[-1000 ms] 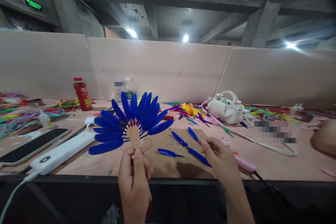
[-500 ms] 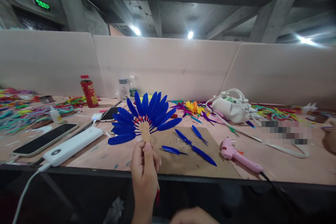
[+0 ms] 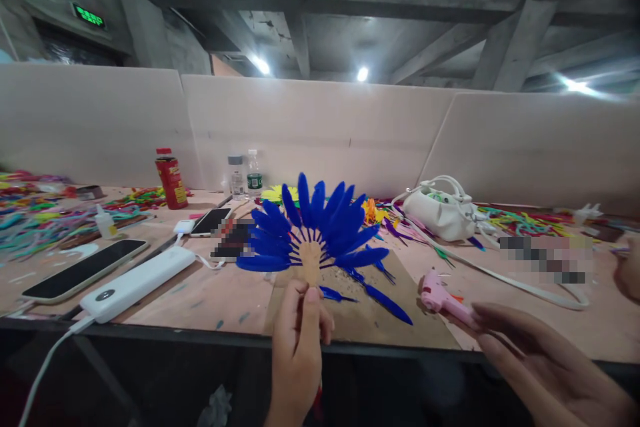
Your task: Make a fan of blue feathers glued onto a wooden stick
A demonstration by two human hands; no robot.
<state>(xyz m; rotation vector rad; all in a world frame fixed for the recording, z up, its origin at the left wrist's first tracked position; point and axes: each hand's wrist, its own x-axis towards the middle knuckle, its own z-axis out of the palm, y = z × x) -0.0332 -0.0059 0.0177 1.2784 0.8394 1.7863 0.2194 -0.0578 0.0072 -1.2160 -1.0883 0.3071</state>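
Observation:
My left hand (image 3: 300,347) is closed around the wooden handle of a blue feather fan (image 3: 337,230) and holds it upright, its feathers spread wide. A red bit hangs below that hand. On the right, my right hand (image 3: 540,357) has its thumb and fingers apart at the handle end of a pink glue gun (image 3: 445,300). The gun lies on the table; whether the fingertips touch it I cannot tell. Loose blue feathers (image 3: 387,303) lie on a brown board (image 3: 350,327) behind and beside the fan, which partly hides them.
To the left lie a white power bank (image 3: 140,283) with a cable and a phone (image 3: 85,270). A red bottle (image 3: 171,180) and clear bottles (image 3: 254,173) stand farther back. A white handbag (image 3: 440,210) sits at the back right. Another person's hand (image 3: 629,270) shows at the right edge.
My left hand has moved the feather fan to the right. My right hand has come up from the bottom edge to the glue gun's handle.

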